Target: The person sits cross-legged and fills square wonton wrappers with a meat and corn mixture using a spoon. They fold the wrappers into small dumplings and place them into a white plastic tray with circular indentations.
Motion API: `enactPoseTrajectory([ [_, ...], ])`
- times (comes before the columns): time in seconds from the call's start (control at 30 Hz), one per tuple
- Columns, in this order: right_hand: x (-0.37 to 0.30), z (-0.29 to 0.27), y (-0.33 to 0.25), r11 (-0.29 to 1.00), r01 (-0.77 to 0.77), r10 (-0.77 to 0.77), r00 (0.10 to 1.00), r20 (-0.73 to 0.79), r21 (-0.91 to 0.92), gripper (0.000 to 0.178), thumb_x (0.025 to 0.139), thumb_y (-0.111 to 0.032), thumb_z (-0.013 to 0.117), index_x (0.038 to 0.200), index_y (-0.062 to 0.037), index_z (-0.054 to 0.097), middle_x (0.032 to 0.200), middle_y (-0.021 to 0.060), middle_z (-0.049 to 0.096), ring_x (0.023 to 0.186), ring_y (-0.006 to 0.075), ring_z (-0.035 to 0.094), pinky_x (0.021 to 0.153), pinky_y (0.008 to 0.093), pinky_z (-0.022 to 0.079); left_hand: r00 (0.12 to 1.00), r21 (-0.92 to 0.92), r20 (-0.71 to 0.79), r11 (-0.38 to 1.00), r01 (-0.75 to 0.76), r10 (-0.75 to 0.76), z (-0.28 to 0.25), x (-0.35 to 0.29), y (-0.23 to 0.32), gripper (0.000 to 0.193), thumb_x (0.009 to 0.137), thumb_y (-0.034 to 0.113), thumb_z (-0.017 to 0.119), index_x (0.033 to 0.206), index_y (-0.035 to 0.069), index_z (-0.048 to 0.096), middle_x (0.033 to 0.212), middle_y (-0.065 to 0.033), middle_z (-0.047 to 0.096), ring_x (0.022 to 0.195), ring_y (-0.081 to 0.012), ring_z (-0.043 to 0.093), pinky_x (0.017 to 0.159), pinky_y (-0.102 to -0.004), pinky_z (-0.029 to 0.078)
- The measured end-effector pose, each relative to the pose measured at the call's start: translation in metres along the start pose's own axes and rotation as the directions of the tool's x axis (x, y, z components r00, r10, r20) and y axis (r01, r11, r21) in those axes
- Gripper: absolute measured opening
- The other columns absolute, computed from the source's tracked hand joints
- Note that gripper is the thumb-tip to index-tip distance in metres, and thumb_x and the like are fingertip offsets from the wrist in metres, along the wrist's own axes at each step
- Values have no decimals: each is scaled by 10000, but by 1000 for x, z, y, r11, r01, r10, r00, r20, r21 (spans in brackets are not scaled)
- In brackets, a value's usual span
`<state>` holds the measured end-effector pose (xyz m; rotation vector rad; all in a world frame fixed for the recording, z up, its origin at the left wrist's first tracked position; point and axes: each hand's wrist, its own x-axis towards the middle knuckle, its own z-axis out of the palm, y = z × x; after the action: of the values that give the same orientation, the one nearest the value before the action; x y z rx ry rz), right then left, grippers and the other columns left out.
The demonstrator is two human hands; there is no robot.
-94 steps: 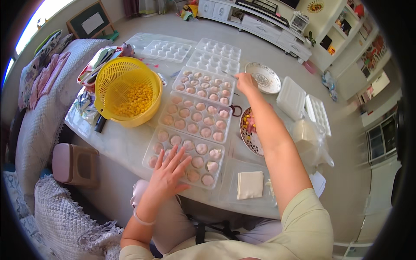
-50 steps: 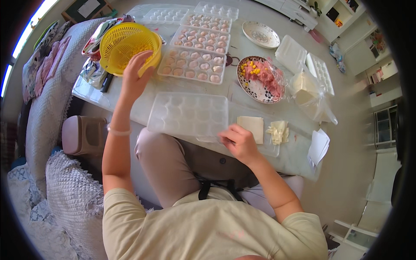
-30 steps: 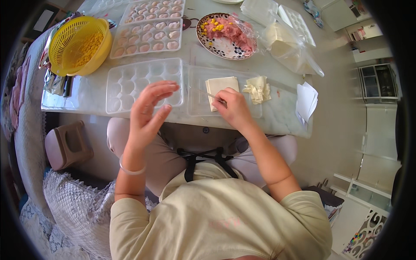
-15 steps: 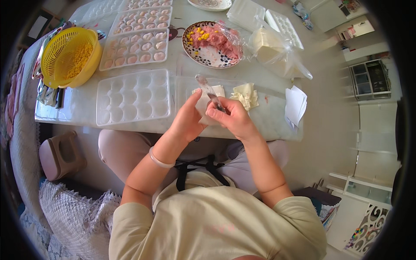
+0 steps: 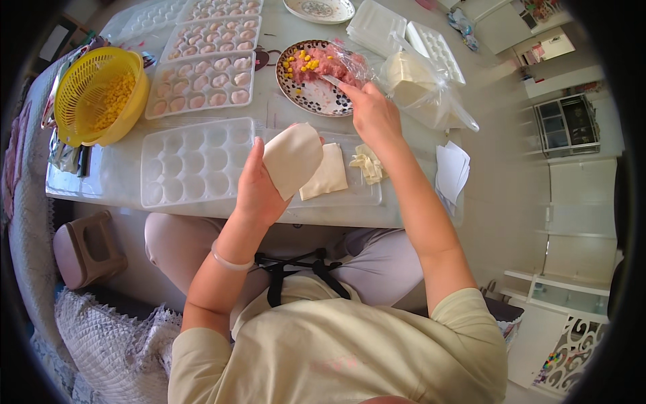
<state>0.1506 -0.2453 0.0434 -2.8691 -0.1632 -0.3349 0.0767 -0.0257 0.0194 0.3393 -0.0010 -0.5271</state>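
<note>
My left hand point(image 5: 258, 195) holds a pale dumpling wrapper point(image 5: 294, 160) on its palm and fingers, thumb along the left edge. Out over the patterned plate point(image 5: 306, 98), my right hand point(image 5: 378, 120) is closed on a flat spreading knife point(image 5: 331, 79). The blade's tip is at the pink minced meat point(image 5: 328, 65), which has yellow corn kernels point(image 5: 309, 64) on its left part. More wrappers point(image 5: 328, 174) lie folded on a clear plastic lid point(image 5: 365, 196), right of my left hand. Beside them are crumpled dough scraps point(image 5: 367, 165).
A white tray with round cups point(image 5: 195, 161) lies left of my left hand. Behind it stand trays of filled dumplings point(image 5: 200, 82). A yellow colander point(image 5: 101, 94) holds corn. At right are a plastic bag of wrappers point(image 5: 416, 81) and white papers point(image 5: 452, 170).
My right hand has moved from beside the left hand, forward and right to the meat plate with the knife. My left hand has shifted left, its wrapper now turned upward.
</note>
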Motion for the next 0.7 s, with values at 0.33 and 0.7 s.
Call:
enactPoseTrajectory([
  [0.33, 12, -12, 15, 995, 23, -5, 983, 186, -98, 323, 875, -87, 524, 1132, -202, 681, 966, 116, 638, 887, 327, 626, 768, 427, 500, 972, 15, -233, 1000, 26, -21, 5, 21, 12, 538, 1029, 382, 318, 1372, -24, 403, 1353, -173, 504, 1273, -305, 483, 1079, -414, 378],
  [0.7, 16, -20, 23, 999, 10, -18, 981, 194, 44, 320, 872, -81, 533, 1142, -154, 689, 864, 129, 660, 786, 266, 630, 703, 365, 498, 958, -4, -287, 1000, 23, -23, 4, 49, 38, 514, 1019, 366, 333, 1343, -18, 439, 1332, -175, 519, 1251, -317, 497, 1075, -436, 376],
])
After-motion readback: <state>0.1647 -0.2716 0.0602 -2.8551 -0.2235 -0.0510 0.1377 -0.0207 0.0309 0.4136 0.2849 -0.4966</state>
